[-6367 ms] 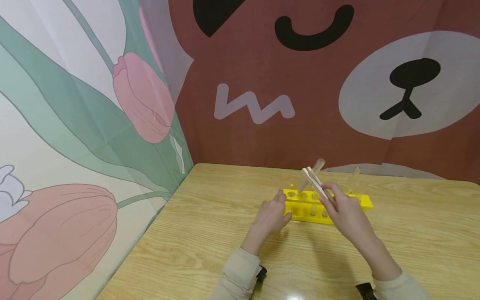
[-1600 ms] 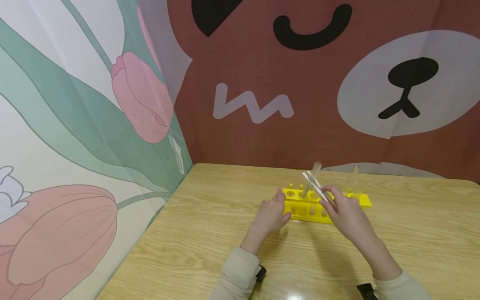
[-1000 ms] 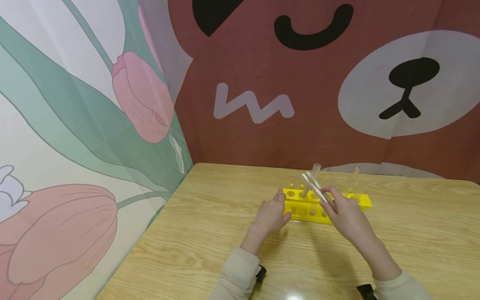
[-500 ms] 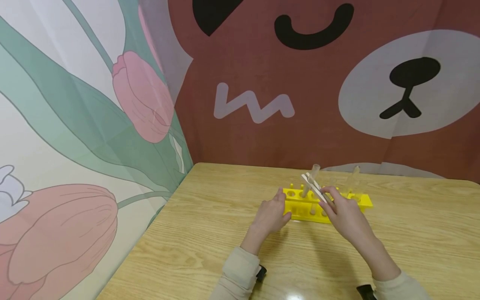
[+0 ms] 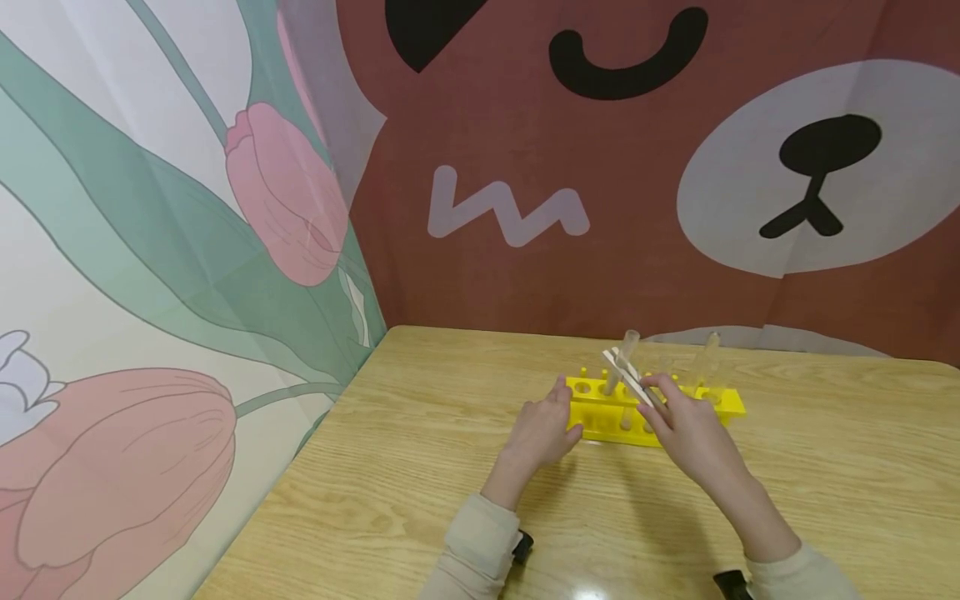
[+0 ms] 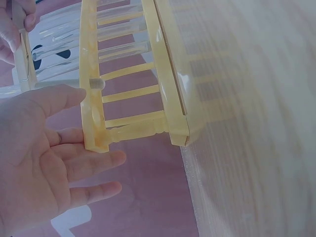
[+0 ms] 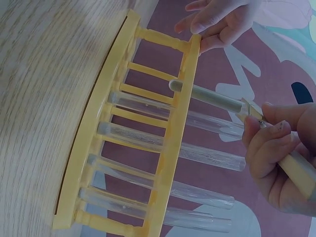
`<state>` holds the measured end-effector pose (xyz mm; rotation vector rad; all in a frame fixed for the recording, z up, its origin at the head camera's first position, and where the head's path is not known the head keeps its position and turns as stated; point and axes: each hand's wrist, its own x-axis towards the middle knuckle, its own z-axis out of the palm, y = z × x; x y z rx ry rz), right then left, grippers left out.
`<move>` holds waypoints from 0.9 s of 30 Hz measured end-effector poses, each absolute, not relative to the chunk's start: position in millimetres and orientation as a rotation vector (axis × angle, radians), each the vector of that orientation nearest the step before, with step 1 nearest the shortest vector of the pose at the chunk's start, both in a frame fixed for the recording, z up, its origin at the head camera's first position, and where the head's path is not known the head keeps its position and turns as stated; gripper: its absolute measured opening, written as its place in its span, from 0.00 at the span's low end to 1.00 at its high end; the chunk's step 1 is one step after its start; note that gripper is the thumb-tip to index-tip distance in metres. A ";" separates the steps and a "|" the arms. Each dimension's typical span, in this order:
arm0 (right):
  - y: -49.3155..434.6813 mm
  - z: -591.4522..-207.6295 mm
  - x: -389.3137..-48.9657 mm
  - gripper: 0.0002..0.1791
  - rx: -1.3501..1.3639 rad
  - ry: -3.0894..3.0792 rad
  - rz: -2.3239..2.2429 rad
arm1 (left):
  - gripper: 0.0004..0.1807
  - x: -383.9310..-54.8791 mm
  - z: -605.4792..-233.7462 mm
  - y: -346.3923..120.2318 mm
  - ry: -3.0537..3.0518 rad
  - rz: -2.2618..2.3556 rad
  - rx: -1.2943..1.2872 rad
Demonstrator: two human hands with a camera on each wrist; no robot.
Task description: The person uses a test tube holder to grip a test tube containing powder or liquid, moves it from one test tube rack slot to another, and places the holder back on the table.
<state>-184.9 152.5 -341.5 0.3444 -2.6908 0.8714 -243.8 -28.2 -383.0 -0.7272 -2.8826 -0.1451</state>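
In the head view, my right hand (image 5: 696,427) holds a wooden test tube clamp (image 5: 628,375). The clamp grips a clear test tube (image 5: 630,342) that leans a little to the right. In the right wrist view, this test tube (image 7: 210,97) looks pale and cloudy, and its rounded bottom pokes just through the upper plate of the yellow test tube rack (image 7: 173,143). My left hand (image 5: 542,427) is at the rack's left end; in the left wrist view its thumb and index finger hold the upper plate, with other fingers extended.
Several clear test tubes (image 7: 212,157) stand in the rack's other holes, toward its right side. The rack is on a wood-grain table (image 5: 420,442). Behind rises a brown bear-print cloth (image 5: 480,283); a tulip-print cloth (image 5: 187,275) hangs at the left.
Compared with several seconds ago, the clamped test tube has come down and stands more upright, its bottom now in a rack hole. It sinks slightly over the last second. My left hand stays put.
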 end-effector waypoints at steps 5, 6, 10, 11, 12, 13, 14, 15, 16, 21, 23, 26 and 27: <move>152.5 -341.3 -185.2 0.16 0.348 -2.686 0.868 | 0.31 -244.4 -383.1 -28.3 -2.881 -0.141 -0.729; 152.6 -341.3 -185.3 0.16 0.349 -2.686 0.867 | 0.31 -244.5 -383.2 -28.3 -2.880 -0.139 -0.729; 152.7 -341.4 -185.3 0.16 0.348 -2.691 0.865 | 0.31 -243.8 -383.0 -28.4 -2.878 -0.133 -0.733; 152.7 -341.4 -185.3 0.16 0.347 -2.693 0.864 | 0.30 -243.7 -382.9 -28.4 -2.876 -0.132 -0.734; 152.7 -341.5 -185.3 0.16 0.345 -2.695 0.863 | 0.30 -243.5 -382.8 -28.4 -2.876 -0.131 -0.735; 152.6 -341.6 -185.3 0.16 0.343 -2.697 0.862 | 0.30 -243.5 -382.9 -28.4 -2.875 -0.131 -0.737; 152.6 -341.7 -185.3 0.16 0.342 -2.699 0.860 | 0.30 -243.5 -383.0 -28.4 -2.875 -0.131 -0.737; 152.5 -341.8 -185.4 0.16 0.341 -2.700 0.860 | 0.30 -243.6 -383.1 -28.3 -2.873 -0.133 -0.738; 152.4 -341.9 -185.4 0.16 0.340 -2.701 0.859 | 0.30 -243.7 -383.3 -28.3 -2.871 -0.134 -0.738; 152.3 -342.4 -185.9 0.16 0.344 -2.699 0.849 | 0.30 -244.8 -383.8 -28.4 -2.868 -0.140 -0.737; 152.4 -342.6 -186.0 0.16 0.346 -2.699 0.847 | 0.30 -245.0 -383.7 -28.4 -2.869 -0.141 -0.736; 152.4 -342.9 -186.3 0.16 0.349 -2.699 0.846 | 0.31 -244.9 -383.4 -28.3 -2.873 -0.142 -0.735; 152.4 -342.9 -186.4 0.16 0.349 -2.699 0.847 | 0.31 -244.8 -383.3 -28.3 -2.874 -0.141 -0.735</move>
